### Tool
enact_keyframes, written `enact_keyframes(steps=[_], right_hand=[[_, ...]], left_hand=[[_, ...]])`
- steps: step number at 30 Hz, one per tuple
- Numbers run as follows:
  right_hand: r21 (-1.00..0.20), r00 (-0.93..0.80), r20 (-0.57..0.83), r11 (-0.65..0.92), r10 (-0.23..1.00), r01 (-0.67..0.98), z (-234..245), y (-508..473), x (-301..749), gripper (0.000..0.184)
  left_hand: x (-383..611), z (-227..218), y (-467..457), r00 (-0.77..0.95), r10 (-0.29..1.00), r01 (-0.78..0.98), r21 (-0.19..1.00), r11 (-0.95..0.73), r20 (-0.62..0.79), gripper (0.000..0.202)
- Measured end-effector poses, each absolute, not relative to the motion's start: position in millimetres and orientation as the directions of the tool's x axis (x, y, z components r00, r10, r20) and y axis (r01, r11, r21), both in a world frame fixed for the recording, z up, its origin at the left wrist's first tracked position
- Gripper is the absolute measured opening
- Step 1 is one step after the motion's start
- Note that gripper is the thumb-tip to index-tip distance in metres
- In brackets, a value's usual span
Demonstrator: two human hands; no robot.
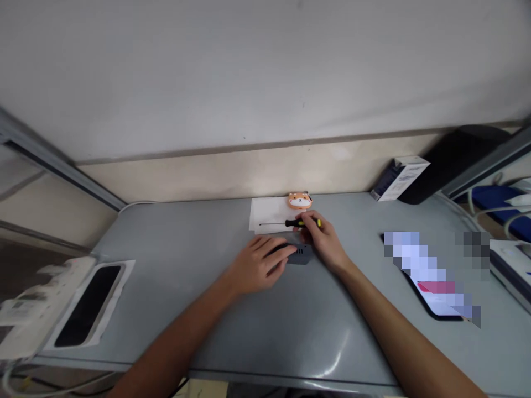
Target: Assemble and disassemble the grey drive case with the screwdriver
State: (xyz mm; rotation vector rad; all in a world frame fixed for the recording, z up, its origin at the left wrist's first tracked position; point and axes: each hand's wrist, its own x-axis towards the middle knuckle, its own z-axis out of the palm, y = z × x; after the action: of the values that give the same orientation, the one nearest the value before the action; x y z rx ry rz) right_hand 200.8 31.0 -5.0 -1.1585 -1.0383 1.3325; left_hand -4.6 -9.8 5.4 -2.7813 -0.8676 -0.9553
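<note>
A small dark grey box with slots (304, 256) lies on the grey table, and the fingers of my left hand (260, 264) are closed over its left part. My right hand (320, 235) grips a screwdriver (291, 223) by its black and yellow handle. The metal shaft points left, just above white paper (265, 213). Some of my right fingers are beside the box's far right corner; whether they touch it I cannot tell. Behind the screwdriver sits an orange case with an animal face (299, 200), close to the wall.
Left on the table (182, 243) are a black phone (89, 304) and a white power strip (50, 304) with plugs. To the right lies a lit phone (440, 304), partly blurred. A small box (400, 178) leans by a black cylinder (456, 149) at the back right.
</note>
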Motion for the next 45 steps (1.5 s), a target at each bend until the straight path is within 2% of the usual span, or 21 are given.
enact_keyframes(steps=[3, 7, 11, 16, 22, 27, 34, 37, 40, 45], right_hand=[[-0.936, 0.09, -0.095, -0.058, 0.991, -0.348, -7.5, 35.5, 205.6, 0.045], [-0.803, 0.146, -0.15, -0.034, 0.978, -0.595, -6.6, 42.2, 214.1, 0.033], [-0.716, 0.152, -0.233, -0.064, 0.96, -0.695, -3.9, 43.3, 220.2, 0.03], [-0.691, 0.141, -0.268, -0.088, 0.953, -0.717, -6.1, 42.5, 225.7, 0.032], [-0.709, 0.159, -0.251, -0.07, 0.955, -0.701, -3.5, 43.1, 225.5, 0.029], [-0.732, 0.191, -0.278, -0.079, 0.941, -0.676, 4.1, 41.6, 221.4, 0.029], [-0.749, 0.169, -0.239, -0.07, 0.956, -0.659, 0.5, 40.9, 222.7, 0.029], [-0.738, 0.159, -0.25, -0.081, 0.955, -0.669, 0.0, 41.0, 222.9, 0.029], [-0.716, 0.157, -0.257, -0.079, 0.954, -0.694, -0.8, 41.9, 225.0, 0.026], [-0.636, 0.155, -0.297, -0.074, 0.942, -0.768, -4.8, 45.8, 232.3, 0.02]], left_hand=[[-10.9, 3.8, -6.9, 0.598, 0.53, 0.553, 0.17, -0.816, 0.601, 0.034], [-19.0, 7.4, -1.8, 0.523, 0.581, 0.632, 0.173, -0.755, 0.624, 0.033], [-22.1, 11.4, 0.5, 0.505, 0.585, 0.641, 0.178, -0.746, 0.635, 0.031], [-17.4, 10.1, -1.0, 0.488, 0.568, 0.657, 0.15, -0.739, 0.662, 0.02], [-15.1, 8.0, 0.0, 0.499, 0.568, 0.662, 0.135, -0.737, 0.654, 0.019], [-15.9, 8.2, 1.0, 0.515, 0.554, 0.668, 0.099, -0.737, 0.654, 0.023], [-17.5, 5.8, -0.6, 0.54, 0.57, 0.684, 0.071, -0.726, 0.619, 0.029], [-18.8, 5.3, 0.1, 0.55, 0.572, 0.686, 0.062, -0.725, 0.609, 0.029], [-19.7, 7.5, 1.0, 0.574, 0.55, 0.69, 0.003, -0.724, 0.607, 0.029], [-16.6, 11.5, -1.5, 0.62, 0.539, 0.681, -0.05, -0.731, 0.571, 0.031]])
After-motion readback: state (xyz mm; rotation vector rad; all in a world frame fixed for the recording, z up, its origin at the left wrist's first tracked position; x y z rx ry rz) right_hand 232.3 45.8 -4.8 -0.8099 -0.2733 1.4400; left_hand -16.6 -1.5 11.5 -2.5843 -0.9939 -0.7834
